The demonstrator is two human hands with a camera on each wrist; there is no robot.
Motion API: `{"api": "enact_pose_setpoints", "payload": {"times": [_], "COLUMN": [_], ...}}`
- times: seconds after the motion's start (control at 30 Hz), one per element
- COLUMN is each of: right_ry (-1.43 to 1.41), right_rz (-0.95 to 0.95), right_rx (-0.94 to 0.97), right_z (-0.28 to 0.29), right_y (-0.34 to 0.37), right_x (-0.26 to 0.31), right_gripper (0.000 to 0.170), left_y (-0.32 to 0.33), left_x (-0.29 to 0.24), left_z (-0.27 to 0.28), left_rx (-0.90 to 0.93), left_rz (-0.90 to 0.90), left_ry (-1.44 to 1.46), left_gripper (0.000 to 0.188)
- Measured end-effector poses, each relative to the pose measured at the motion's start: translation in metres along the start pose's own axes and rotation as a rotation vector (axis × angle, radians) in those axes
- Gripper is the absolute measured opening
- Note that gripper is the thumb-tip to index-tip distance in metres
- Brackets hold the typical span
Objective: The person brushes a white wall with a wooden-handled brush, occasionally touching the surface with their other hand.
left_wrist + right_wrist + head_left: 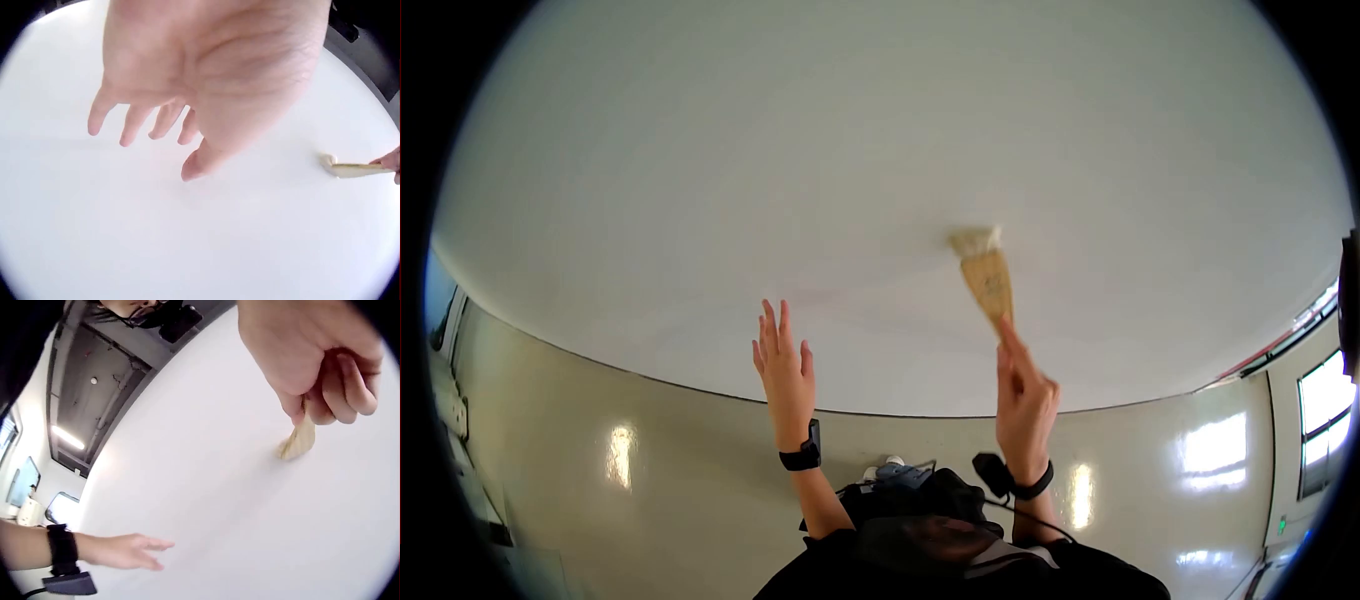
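The right hand (pixel 1027 410) pinches the slim end of a flat wooden brush (pixel 988 285) between thumb and forefinger, its other fingers folded in toward the palm. The brush is up against a broad white wall (pixel 700 180), to the right of the left hand and higher, tilted with its pale bristles (pixel 975 240) uppermost and leaning left. The bristles meet the wall, and small dark markings show on the wide part of the wood. The left hand (pixel 785 385) is raised near the wall, fingers extended and parted, thumb out to the side, with nothing in its grasp. A black band (pixel 801 456) circles the left wrist and another band (pixel 1034 482) the right; a thin dark cable (pixel 1040 525) runs by the right forearm. Below the wall, a glossy floor (pixel 710 450) carries bright reflections, and a window (pixel 1325 425) stands at the right. In the right wrist view, a cream box-like object (pixel 29 512) sits at the far left, too small to tell what, if anything, it contains.
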State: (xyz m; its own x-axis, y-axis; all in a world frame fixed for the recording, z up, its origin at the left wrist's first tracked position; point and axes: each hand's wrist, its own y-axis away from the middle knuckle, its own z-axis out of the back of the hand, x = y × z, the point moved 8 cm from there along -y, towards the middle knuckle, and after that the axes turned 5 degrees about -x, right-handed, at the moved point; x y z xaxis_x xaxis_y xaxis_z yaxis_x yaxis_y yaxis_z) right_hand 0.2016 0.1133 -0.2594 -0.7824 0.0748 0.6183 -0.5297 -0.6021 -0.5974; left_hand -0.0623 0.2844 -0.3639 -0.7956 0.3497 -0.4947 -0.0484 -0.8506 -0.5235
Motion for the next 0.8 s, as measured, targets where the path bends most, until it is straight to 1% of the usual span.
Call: {"api": "enact_pose_setpoints", "payload": {"times": [0.13, 0.23, 0.27, 0.37, 0.4, 0.5, 0.53, 0.6, 0.7, 0.8], "right_ry": [0.063, -0.004, 0.002, -0.175, -0.253, -0.345, -0.382, -0.452, -0.331, -0.168], "right_rz": [-0.038, -0.045, -0.095, -0.152, -0.135, -0.041, 0.005, 0.109, 0.154, 0.113], "right_rx": [0.261, 0.363, 0.411, 0.363, 0.348, 0.325, 0.278, 0.169, 0.060, 0.058], "right_z": [-0.026, -0.046, -0.045, -0.027, -0.023, 0.000, 0.004, 0.008, -0.007, -0.009], "right_y": [0.027, 0.040, 0.039, 0.035, 0.034, 0.026, 0.023, 0.017, 0.012, 0.031], "right_x": [-0.033, -0.068, -0.067, -0.047, -0.039, 0.013, 0.027, 0.052, 0.056, 0.026], "right_gripper": [0.032, 0.027, 0.025, 0.025, 0.029, 0.037, 0.039, 0.043, 0.043, 0.040], "left_y": [-0.008, -0.011, -0.013, -0.013, -0.016, -0.017, -0.018, -0.018, -0.020, -0.019], "left_x": [-0.011, -0.017, -0.020, -0.025, -0.027, -0.030, -0.031, -0.040, -0.047, -0.050], "left_z": [0.024, 0.032, 0.035, 0.044, 0.048, 0.058, 0.062, 0.069, 0.074, 0.072], "left_rx": [-0.132, -0.144, -0.176, -0.271, -0.308, -0.363, -0.373, -0.417, -0.443, -0.440], "left_rz": [0.014, 0.022, -0.003, -0.044, -0.043, -0.010, -0.001, -0.044, -0.098, -0.158], "left_ry": [-0.013, -0.014, -0.012, 0.035, 0.071, 0.208, 0.259, 0.285, 0.302, 0.310], "left_gripper": [0.060, 0.059, 0.059, 0.058, 0.058, 0.057, 0.057, 0.055, 0.053, 0.052]}}
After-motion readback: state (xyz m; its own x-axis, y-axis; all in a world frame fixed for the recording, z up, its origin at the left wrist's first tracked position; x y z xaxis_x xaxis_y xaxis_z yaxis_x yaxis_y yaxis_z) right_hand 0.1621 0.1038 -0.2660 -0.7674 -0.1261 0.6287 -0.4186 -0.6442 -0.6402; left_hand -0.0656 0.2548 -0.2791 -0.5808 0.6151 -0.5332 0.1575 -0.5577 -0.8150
